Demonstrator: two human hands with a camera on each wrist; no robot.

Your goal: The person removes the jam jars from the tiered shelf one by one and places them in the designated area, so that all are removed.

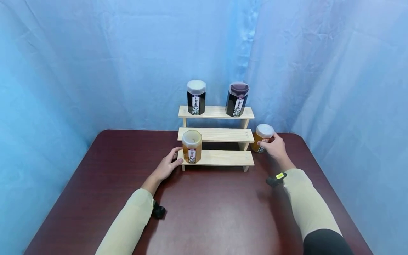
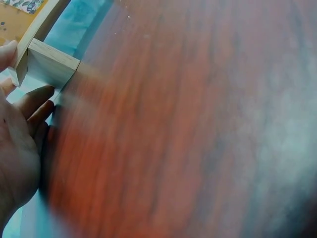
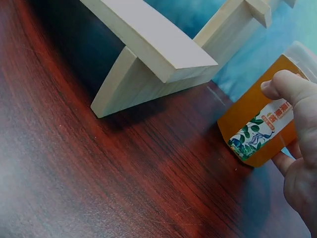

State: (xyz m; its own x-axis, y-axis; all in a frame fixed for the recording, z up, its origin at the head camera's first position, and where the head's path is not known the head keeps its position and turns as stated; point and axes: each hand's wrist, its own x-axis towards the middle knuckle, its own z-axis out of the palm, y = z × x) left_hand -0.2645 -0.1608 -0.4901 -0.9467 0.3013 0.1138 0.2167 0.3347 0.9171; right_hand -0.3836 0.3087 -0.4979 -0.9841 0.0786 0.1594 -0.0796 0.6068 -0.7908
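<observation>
My right hand [image 1: 276,147] holds an amber-filled jar [image 1: 264,131] with a white lid and printed label, at the right end of a three-tier wooden stand [image 1: 220,134]. In the right wrist view the thumb lies across the front of the jar [image 3: 262,114], whose base is close over the table. My left hand [image 1: 165,167] is at the left end of the bottom shelf, thumb and fingers around its end. In the left wrist view the other fingers [image 2: 37,101] extend below the board. A second amber jar [image 1: 192,146] stands on the bottom shelf's left end.
Two dark jars stand on the top shelf, one with a white lid [image 1: 196,86] at left, one with a dark purple lid [image 1: 239,88] at right. The stand is near the back of the dark red-brown table [image 1: 216,209]. Pale blue curtains [image 1: 143,63] enclose the back and sides.
</observation>
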